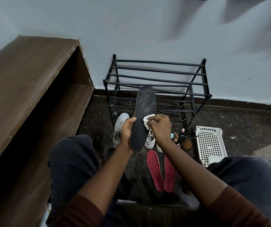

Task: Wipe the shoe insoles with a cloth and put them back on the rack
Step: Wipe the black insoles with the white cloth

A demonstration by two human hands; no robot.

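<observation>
Seated person, both forearms stretched forward between the knees. The left hand [127, 130] grips the black insole [145, 108] by its lower half, fingers curled round the left edge, and holds it upright, toe end uppermost, in front of the black rack [157, 74]. The right hand [161, 128] is bunched round a white cloth [148, 120], which it presses against the insole's right edge near mid-length. Pale streaks cross the insole's upper face (any lettering there is too faint to read). Two red insoles [155, 171] lie side by side on the floor [237, 122] beneath the hands; white shoes [120, 126] stand at the rack's foot; a white perforated basket [210, 141] lies to the right.
</observation>
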